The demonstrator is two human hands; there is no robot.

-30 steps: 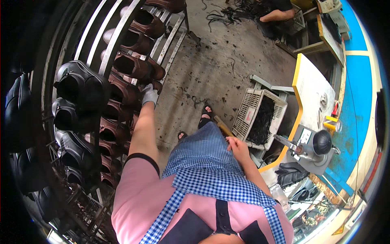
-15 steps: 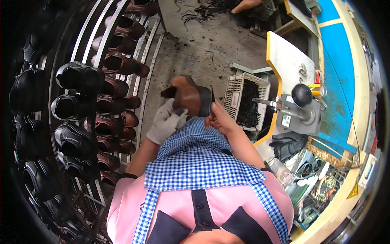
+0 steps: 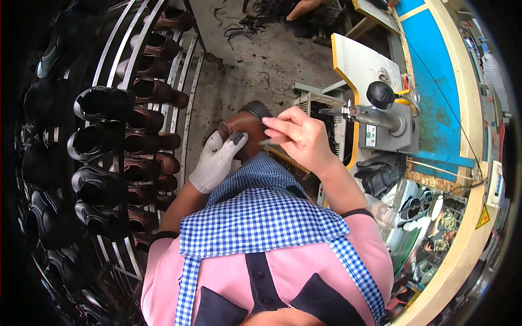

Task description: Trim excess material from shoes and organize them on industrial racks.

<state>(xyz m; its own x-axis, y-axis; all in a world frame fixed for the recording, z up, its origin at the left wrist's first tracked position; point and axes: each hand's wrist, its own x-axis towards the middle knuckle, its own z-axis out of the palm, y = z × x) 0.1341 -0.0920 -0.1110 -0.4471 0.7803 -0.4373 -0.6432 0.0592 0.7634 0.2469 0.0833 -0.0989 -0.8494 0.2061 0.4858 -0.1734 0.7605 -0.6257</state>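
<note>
My left hand (image 3: 212, 163), in a white knitted glove with dark smudges, grips a brown leather shoe (image 3: 247, 142) in front of my apron. The shoe is tilted, and its dark sole edge (image 3: 255, 108) faces away and to the right. My bare right hand (image 3: 304, 138) is beside the shoe with the thumb and fingers pinched together. Something thin and greyish shows under those fingers, too blurred to name. Whether the right fingertips touch the shoe I cannot tell.
On the left, a metal rack (image 3: 187, 103) carries rows of black shoes (image 3: 100, 142) and brown shoes (image 3: 144, 141). To the right stand a white table with a yellow edge (image 3: 353, 60), a grey machine (image 3: 389, 127) and a plastic crate (image 3: 310, 100). Dark scraps (image 3: 250, 27) litter the floor.
The shoe has been turned in my left hand, its sole edge now pointing farther away. My right hand has come off the shoe's near right side and risen to its upper right, fingers pinched.
</note>
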